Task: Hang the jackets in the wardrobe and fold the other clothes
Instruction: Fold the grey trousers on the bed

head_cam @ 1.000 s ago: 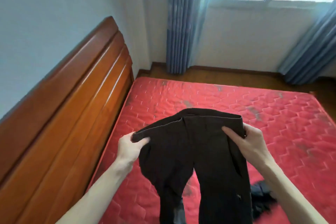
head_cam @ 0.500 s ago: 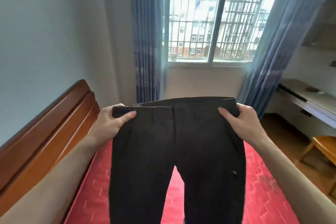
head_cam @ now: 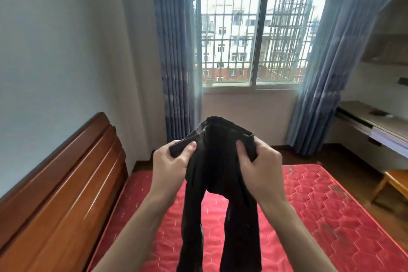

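A pair of black trousers [head_cam: 218, 168] hangs in the air above the red mattress [head_cam: 309, 216]. My left hand [head_cam: 171, 161] pinches the left end of the waistband, thumb on the near side. The right end is gripped by my right hand [head_cam: 258, 161]. The two hands are close together, so the waistband bulges away from me in a fold. Both legs dangle down past the bottom of the frame.
A wooden headboard [head_cam: 66, 183] runs along the left wall. Blue curtains [head_cam: 176, 73] flank a barred window [head_cam: 254, 46] ahead. At the right stand a desk [head_cam: 375, 126] and a wooden stool [head_cam: 395, 183].
The trousers were lifted from the mattress and held spread wide; my hands have since come together, folding the waistband in half away from me.
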